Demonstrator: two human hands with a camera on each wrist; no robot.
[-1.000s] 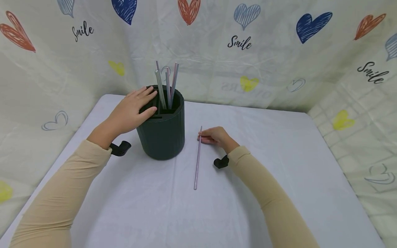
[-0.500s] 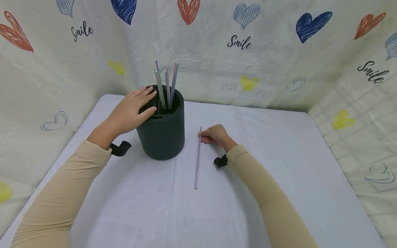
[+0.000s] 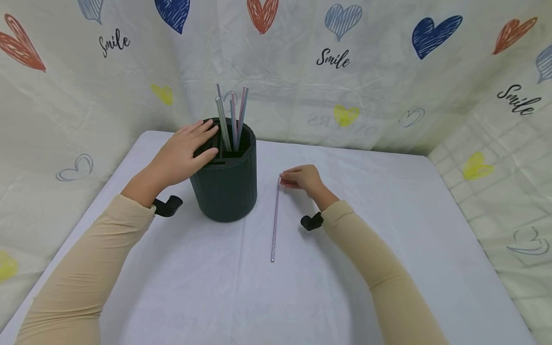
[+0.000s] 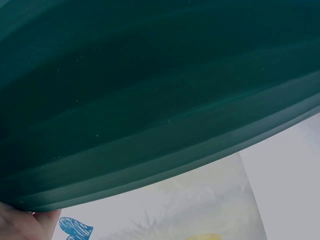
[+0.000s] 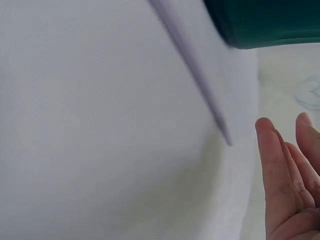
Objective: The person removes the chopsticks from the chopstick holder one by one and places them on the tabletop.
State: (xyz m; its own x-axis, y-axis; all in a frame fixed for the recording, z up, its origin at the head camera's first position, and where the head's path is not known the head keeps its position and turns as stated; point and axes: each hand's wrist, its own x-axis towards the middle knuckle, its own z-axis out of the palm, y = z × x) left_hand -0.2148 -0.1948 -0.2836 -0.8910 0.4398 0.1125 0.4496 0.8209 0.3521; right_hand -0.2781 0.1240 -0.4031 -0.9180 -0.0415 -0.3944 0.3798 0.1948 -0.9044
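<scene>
A thin purplish straw point(image 3: 275, 220) lies lengthwise on the white table, just right of a dark green, ribbed utensil holder point(image 3: 226, 191). My right hand point(image 3: 304, 178) is beside the straw's far end; the right wrist view shows its extended fingers point(image 5: 276, 170) apart from the straw point(image 5: 192, 65). My left hand point(image 3: 185, 151) rests across the left part of the holder's top, fingers stretched over the rim. Several similar straws point(image 3: 241, 112) stand upright in one of the holder's compartments. The holder's wall point(image 4: 150, 100) fills most of the left wrist view.
A white cloth point(image 3: 194, 297) covers the table. Behind it and along both sides hangs a pale curtain point(image 3: 284, 81) printed with hearts and "Smile". The holder stands near the table's back left, close to the curtain.
My right hand has let go of the straw and drawn slightly away to the back and right. The straw lies almost where it was. My left hand and the holder have not moved.
</scene>
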